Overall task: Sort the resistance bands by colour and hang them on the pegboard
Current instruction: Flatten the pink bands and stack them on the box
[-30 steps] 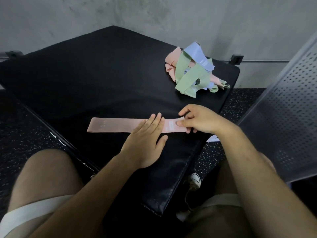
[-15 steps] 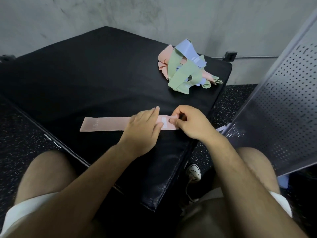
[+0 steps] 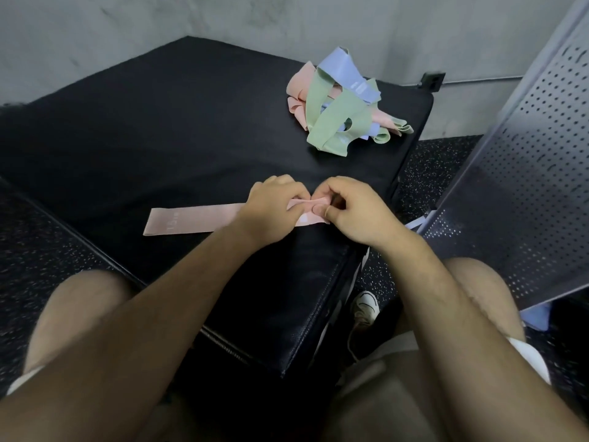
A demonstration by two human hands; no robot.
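Observation:
A pink resistance band [image 3: 191, 220] lies flat across the near part of a black padded mat [image 3: 159, 138]. Its right end is bunched up and pinched between my left hand [image 3: 274, 202] and my right hand [image 3: 353, 208], which meet over it. A tangled pile of pink, green and blue bands [image 3: 341, 103] sits at the mat's far right corner. The grey pegboard [image 3: 526, 186] leans at the right, close to my right hand.
My bare knees and white shorts frame the bottom of the view. A white shoe [image 3: 366, 306] rests on the speckled dark floor [image 3: 446, 154] between the mat and the pegboard. A grey concrete wall [image 3: 191, 17] runs behind the mat.
My left hand went from lying flat on the pink band to pinching it. Both hands have gathered and lifted the band's right end, which lay flat before.

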